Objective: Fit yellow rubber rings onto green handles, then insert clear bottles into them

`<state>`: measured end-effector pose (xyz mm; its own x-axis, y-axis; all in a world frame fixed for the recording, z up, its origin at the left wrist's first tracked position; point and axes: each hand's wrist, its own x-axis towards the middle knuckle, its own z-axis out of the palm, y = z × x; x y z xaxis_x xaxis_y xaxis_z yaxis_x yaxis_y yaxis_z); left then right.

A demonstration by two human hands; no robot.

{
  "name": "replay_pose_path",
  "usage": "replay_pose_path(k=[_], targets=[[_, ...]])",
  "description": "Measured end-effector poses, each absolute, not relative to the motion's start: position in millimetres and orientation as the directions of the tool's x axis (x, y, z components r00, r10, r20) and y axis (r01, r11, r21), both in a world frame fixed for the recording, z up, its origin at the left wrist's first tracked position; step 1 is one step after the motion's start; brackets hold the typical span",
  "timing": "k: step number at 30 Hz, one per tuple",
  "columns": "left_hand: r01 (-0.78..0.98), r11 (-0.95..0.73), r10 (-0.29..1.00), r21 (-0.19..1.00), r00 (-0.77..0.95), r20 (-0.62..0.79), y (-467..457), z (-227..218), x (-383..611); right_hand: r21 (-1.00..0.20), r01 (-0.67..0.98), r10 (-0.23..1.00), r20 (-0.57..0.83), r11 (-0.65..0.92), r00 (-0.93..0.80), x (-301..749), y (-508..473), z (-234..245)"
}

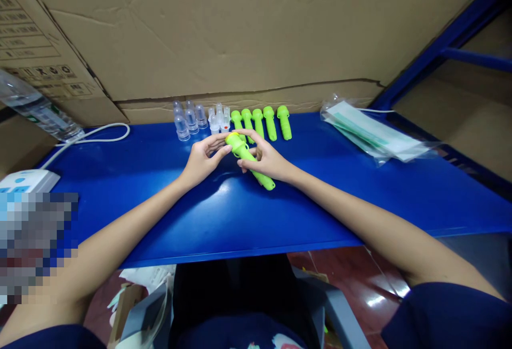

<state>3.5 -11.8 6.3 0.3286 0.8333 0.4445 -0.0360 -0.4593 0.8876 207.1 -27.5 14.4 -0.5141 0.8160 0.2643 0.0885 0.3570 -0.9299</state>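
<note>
Both hands meet over the middle of the blue table [360,199], a little back from its front edge. Right hand [267,159] grips a lime-green plastic handle piece [250,159], fingers curled round its shaft, index finger arched over the top end. Left hand [202,159] pinches the same piece at its head end, thumb and fingertips closed on it.

The piece: long, tube-like, bright lime green, matte plastic, thicker head with a yellowish tip at the far-left end, shaft narrowing toward an open-looking round end at near-right. It lies tilted, head pointing to the back-left, tail toward the front-right, low over the tabletop; cannot tell whether the tail touches the surface.

Along the back edge, just behind the hands: a row of five matching green pieces [262,121], lying parallel, heads away from the person, close together. Left of them a cluster of small clear plastic caps [191,118], upright, some with white inserts, one with a red dot.

Back-right corner: clear plastic bags [372,135] holding flat white and green sheets, stacked loosely. Back-left: a white cable [96,136] running along the table to a white device [28,180] at the left edge. A clear plastic bottle [36,109] lies off the left end. Brown cardboard [240,34] stands as a wall behind the back edge
</note>
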Motion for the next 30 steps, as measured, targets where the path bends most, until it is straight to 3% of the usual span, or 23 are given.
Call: replay_pose_path(k=[19, 30], targets=[[-0.030, -0.475, 0.878, 0.879, 0.057, 0.476, -23.8, 15.3, 9.2, -0.932, 0.015, 0.807, 0.305, 0.362, -0.506, 200.9, -34.9, 13.5], [0.122, -0.519, 0.852, 0.846, -0.006, 0.523, -26.5, 14.4, 9.0, -0.910, 0.045, 0.814, 0.345, 0.412, -0.467, 197.3, -36.8, 8.1]])
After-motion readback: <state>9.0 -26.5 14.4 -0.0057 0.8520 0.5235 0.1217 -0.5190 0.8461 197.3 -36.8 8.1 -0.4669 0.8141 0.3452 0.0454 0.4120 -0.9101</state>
